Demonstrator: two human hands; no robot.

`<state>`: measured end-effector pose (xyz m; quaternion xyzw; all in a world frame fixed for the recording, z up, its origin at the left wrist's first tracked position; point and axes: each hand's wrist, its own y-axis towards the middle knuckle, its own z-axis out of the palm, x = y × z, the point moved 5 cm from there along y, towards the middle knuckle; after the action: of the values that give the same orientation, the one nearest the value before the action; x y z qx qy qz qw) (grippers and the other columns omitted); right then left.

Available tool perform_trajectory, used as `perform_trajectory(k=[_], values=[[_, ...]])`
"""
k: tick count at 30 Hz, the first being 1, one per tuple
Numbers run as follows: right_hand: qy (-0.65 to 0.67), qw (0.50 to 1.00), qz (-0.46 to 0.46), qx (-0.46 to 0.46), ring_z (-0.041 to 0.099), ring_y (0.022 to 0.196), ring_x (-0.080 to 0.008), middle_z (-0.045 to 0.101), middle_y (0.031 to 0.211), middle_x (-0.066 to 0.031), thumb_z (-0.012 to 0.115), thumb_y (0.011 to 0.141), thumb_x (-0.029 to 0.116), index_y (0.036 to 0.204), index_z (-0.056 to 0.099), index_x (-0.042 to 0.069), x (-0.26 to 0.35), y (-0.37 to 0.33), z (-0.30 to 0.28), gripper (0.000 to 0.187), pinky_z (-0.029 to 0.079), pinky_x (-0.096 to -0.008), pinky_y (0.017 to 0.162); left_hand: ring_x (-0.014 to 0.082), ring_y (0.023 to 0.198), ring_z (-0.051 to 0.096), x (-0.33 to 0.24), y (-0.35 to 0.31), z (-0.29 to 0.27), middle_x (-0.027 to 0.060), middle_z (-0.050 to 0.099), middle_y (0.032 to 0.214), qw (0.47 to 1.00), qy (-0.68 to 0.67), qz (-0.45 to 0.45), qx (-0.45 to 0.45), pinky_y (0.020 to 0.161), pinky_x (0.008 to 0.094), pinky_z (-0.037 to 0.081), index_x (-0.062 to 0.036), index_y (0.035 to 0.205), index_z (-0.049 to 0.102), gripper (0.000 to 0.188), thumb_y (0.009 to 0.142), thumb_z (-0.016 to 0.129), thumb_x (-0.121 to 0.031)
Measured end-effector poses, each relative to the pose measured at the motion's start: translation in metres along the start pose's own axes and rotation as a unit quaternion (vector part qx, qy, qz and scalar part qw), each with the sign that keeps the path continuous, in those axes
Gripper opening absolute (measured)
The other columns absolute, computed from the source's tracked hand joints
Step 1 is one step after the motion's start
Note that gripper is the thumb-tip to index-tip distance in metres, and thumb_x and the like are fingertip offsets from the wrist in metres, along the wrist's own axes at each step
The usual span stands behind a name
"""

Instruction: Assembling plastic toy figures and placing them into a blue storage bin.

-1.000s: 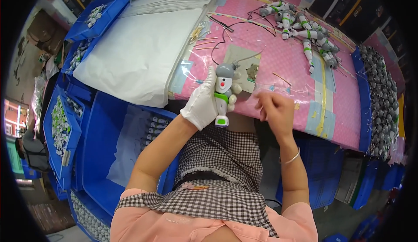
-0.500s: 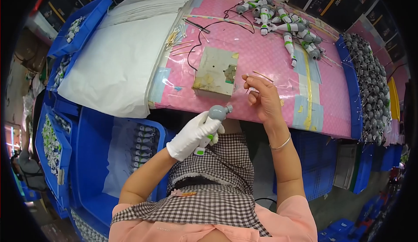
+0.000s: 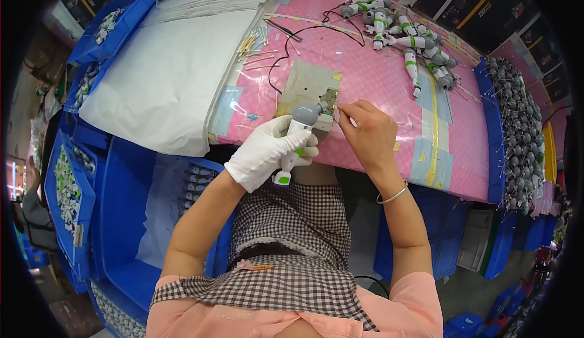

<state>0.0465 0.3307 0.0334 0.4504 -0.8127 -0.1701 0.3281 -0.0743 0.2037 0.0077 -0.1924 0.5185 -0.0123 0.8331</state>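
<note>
My left hand [image 3: 267, 149], in a white glove, is closed around a white toy arm [image 3: 283, 178] with green bands and a grey ball at its upper end. The ball's small tip lies over the right side of a beige metal box [image 3: 301, 79], by a small fixture set into its top; whether they touch I cannot tell. My bare right hand [image 3: 370, 130] has thumb and forefinger pinched together just right of that tip. Anything between those fingertips is too small to make out.
Several finished-looking toy arms [image 3: 418, 41] lie piled at the table's back right. A blue bin of grey balls on thin stems [image 3: 514, 131] stands at the right. White sheets [image 3: 164, 82] cover the left, beside cotton swabs [image 3: 248, 45]. A blue tub [image 3: 125, 216] sits lower left.
My left hand has lifted the toy arm up to the box's right side. My right hand's fingers have closed into a pinch beside its tip. The whole view has shifted slightly.
</note>
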Motion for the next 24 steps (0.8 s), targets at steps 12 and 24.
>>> perform_trajectory(k=[12, 24], values=[[-0.052, 0.997, -0.043, -0.042, 0.061, 0.062, -0.0204, 0.06, 0.066, -0.0029, 0.069, 0.07, 0.01, 0.078, 0.067, 0.009, 0.004, -0.005, 0.006, 0.008, 0.047, -0.0329, 0.058, 0.0173, 0.078, 0.064, -0.005, 0.013, 0.007, 0.01, 0.061, 0.091, 0.997, 0.066, 0.015, -0.047, 0.071, 0.0311, 0.053, 0.0046, 0.104, 0.054, 0.032, 0.083, 0.066, -0.017], [-0.147, 0.975, -0.134, -0.098, 0.055, 0.056, -0.0117, 0.055, 0.061, 0.004, 0.071, 0.068, 0.012, 0.076, 0.065, 0.014, 0.008, -0.009, 0.009, 0.01, 0.035, -0.0279, 0.059, 0.0188, 0.079, 0.064, -0.005, 0.013, 0.007, 0.0116, 0.061, 0.094, 0.996, 0.069, 0.014, -0.054, 0.07, 0.0301, 0.053, 0.0051, 0.103, 0.054, 0.033, 0.084, 0.066, -0.018]])
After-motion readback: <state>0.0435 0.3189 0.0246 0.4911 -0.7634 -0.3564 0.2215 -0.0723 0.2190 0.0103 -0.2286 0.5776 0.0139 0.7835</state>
